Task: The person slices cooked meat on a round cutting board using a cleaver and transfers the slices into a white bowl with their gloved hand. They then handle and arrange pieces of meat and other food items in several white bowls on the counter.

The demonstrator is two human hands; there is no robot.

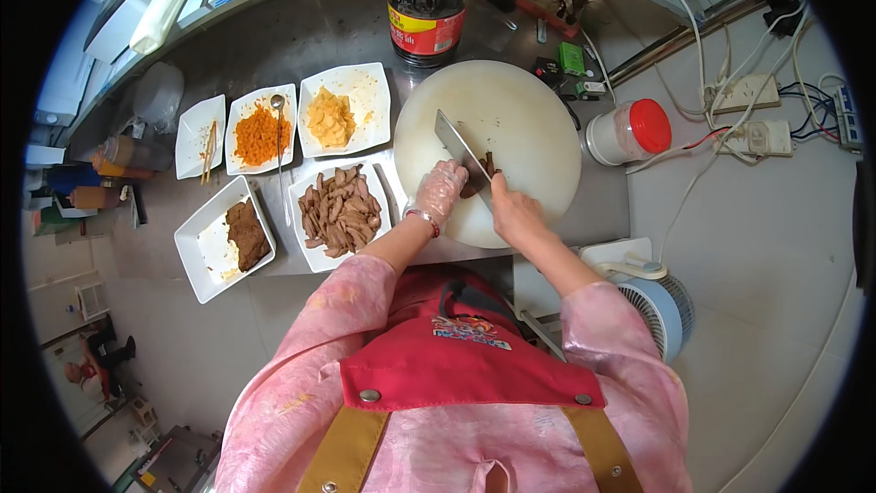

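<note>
On the round white cutting board (540, 185) my right hand (517, 212) grips the handle of a cleaver (455, 137), its blade slanting up and to the left. My left hand (441, 193), in a clear plastic glove, presses on a piece of dark cooked meat (471, 186) beside the blade. Small dark pieces (488, 163) lie on the blade's other side. Left of the board, a square white plate (318, 260) bears a heap of sliced meat (340, 211). How my left fingertips bend is partly hidden by the glove's glare.
A white tray (198, 274) with a larger meat piece (248, 236) stands at the counter's front edge. Behind are plates of chopped orange food (256, 137), pale yellow slices (330, 118) and chopsticks (209, 154). A big bottle of dark liquid (428, 20) and a red-lidded jar (650, 127) flank the board.
</note>
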